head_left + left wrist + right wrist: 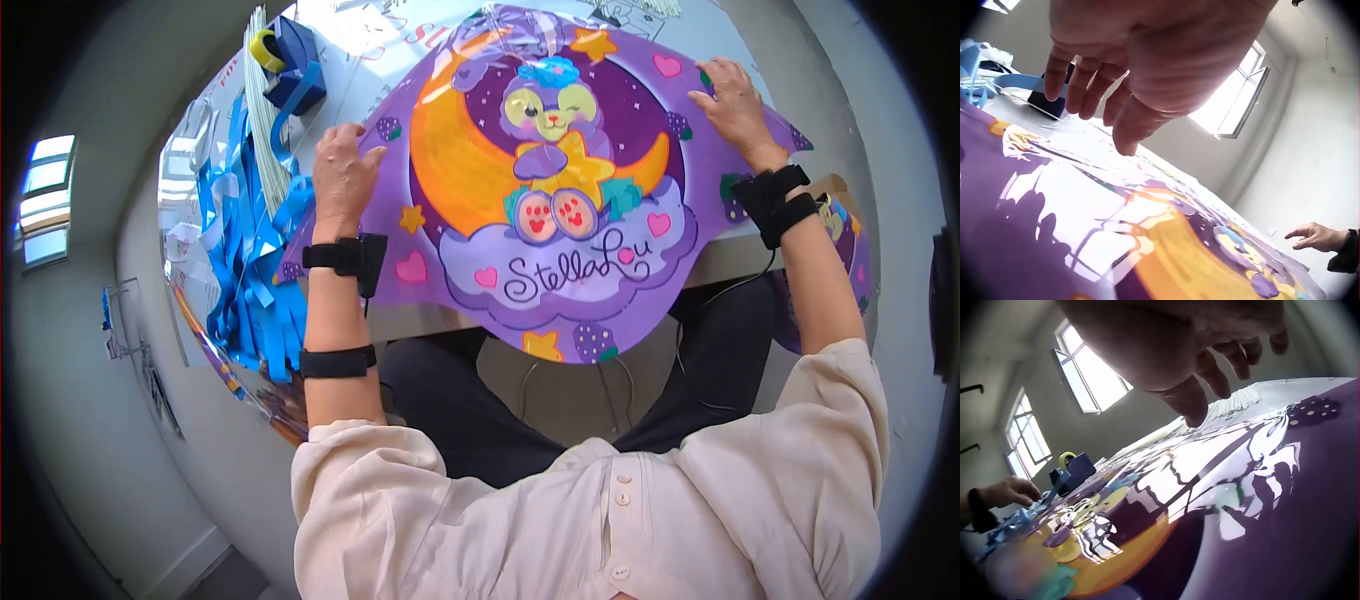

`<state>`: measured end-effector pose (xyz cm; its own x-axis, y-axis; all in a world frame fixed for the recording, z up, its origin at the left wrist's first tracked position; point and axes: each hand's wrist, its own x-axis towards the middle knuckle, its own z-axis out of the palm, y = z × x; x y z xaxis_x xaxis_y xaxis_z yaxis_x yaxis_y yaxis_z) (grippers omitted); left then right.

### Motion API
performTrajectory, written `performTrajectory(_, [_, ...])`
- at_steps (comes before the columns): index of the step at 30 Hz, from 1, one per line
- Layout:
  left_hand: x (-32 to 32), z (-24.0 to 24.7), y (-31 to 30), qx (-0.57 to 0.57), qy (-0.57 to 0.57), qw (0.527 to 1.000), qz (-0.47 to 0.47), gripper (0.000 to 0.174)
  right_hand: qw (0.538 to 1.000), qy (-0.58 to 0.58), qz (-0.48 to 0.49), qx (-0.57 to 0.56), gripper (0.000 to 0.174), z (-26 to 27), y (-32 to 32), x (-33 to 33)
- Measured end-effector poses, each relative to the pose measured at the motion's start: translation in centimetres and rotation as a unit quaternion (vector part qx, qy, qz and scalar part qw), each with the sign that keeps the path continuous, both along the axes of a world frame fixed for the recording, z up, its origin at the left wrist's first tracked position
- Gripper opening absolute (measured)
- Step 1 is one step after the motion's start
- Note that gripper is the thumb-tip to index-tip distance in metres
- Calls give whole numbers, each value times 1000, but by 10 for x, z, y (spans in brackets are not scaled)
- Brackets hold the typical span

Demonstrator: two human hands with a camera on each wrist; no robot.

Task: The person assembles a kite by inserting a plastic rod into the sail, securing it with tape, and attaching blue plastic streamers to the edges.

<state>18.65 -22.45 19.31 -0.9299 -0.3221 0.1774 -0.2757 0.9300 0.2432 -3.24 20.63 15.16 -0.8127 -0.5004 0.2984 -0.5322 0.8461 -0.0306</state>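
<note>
A large glossy purple sheet [620, 320] with pointed side corners lies across the table, its rounded lower end hanging past the near edge. Printed on it are a cartoon rabbit [552, 115], an orange moon and the lettering "StellaLou". My left hand [343, 180] is over the sheet's left side, fingers slightly bent and holding nothing; the left wrist view shows its palm above the surface. Over the upper right side is my right hand [738, 115], fingers spread and loosely bent, nothing in its grasp. In the right wrist view its fingertips [1192, 415] hang above the shiny film.
On the left, blue strips [235, 220] lie in a tangled heap beside a bundle of thin white sticks [262, 140]. A dark blue tape dispenser [297, 65] stands at the back left. Another printed sheet [858, 255] hangs low on the right, and black cables run down from the wrist straps.
</note>
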Motion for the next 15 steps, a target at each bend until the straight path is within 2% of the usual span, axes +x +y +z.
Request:
performTrajectory(1, [10,2,19,6,-11,1000,1,36,997,-12,62,-47,48,-1,-13,26])
performTrajectory(2, [19,-2,40,36,-19,998,-38,42,988,-26,123,-93,51,-3,-29,58])
performTrajectory(3, [30,-3,58,66,-23,995,-75,49,985,-86,128,-73,57,4,-44,94])
performTrajectory(4, [39,-6,70,71,-28,994,-74,49,979,-142,132,-55,64,10,-55,128])
performTrajectory(6, [57,-12,92,59,-92,992,-70,64,974,-178,136,-38,70,7,-67,180])
performTrajectory(7, [64,-20,108,63,-173,983,-14,79,968,-205,142,-24,77,1,-70,195])
performTrajectory(8, [72,-28,113,65,-177,982,-15,79,964,-212,158,-38,83,-7,-70,205])
performTrajectory(11, [64,-48,111,80,-180,980,10,92,970,-186,152,-13,83,-25,-72,215])
performTrajectory(14, [53,-49,105,73,-184,980,7,91,977,-154,148,1,82,-24,-79,203])
performTrajectory(15, [50,-47,105,69,-186,980,13,93,977,-176,122,20,81,-18,-81,200])
